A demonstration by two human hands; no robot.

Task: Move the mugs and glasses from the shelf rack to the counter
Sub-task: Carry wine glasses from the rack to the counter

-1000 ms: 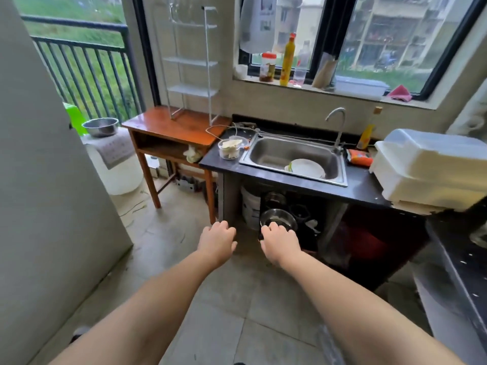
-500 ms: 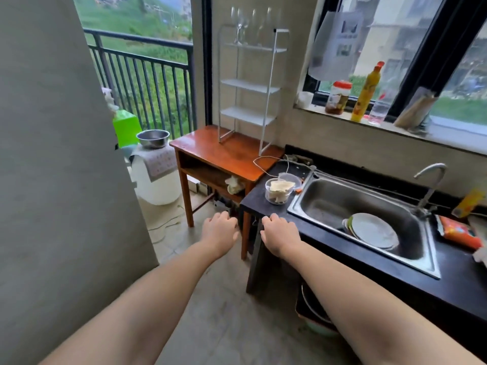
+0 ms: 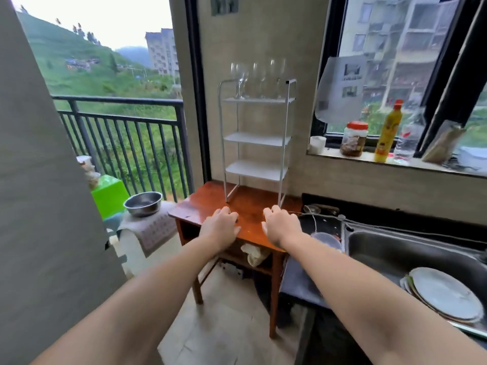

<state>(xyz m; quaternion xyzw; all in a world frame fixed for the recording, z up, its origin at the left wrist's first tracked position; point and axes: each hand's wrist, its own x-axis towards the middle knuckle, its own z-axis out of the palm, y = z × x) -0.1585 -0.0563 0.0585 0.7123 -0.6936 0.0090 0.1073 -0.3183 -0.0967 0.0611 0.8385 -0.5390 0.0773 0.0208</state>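
A white wire shelf rack [image 3: 257, 139] stands on a brown wooden table [image 3: 245, 204] against the wall. Several clear stemmed glasses [image 3: 257, 80] stand in a row on its top shelf; the two lower shelves look bare. No mugs show. My left hand [image 3: 220, 227] and my right hand [image 3: 280, 226] are stretched out side by side over the table's front edge, well below the glasses, fingers loosely curled and holding nothing. The dark counter [image 3: 320, 223] lies right of the table.
A steel sink [image 3: 411, 255] with stacked plates [image 3: 445, 296] sits in the counter. A clear lidded container [image 3: 326, 239] is partly hidden behind my right arm. Jars and bottles [image 3: 388, 131] line the window sill. A metal bowl [image 3: 143, 204] and balcony railing stand left, beside a grey wall.
The view has swung up and left and come closer to the rack, so the glasses on its top shelf now show fully. Both hands stay outstretched and empty.
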